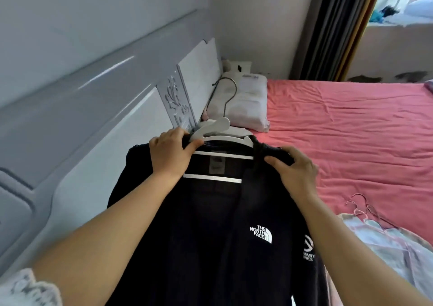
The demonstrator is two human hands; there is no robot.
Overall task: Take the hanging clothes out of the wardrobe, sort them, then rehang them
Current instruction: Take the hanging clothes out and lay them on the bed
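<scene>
Pink sheets cover the bed (351, 127), which runs from the near right up to a white padded headboard (93, 108) along the left, with a pale pillow (243, 104) at its far end and dark curtains (332, 24) beside a window beyond. Most of the sheet's middle and far stretch lies bare, wrinkled, with open room to the right of the hands. A black jacket (210, 235) lies along the bed's left edge, close against the headboard, its collar pointing toward the pillow and its left shoulder just beside the padded panel. A white hanger (222, 139) sits in the collar, its metal hook (228, 94) reaching up over the pillow. The left hand (169, 155) grips the jacket's left shoulder and the hanger's arm, thumb curled over the white plastic. The right hand (295, 169) pinches the right shoulder fabric, fingers curled round it. At the near right edge, pale garments (386, 242) lie heaped on thin wire hangers (365, 207), apart from the jacket.
</scene>
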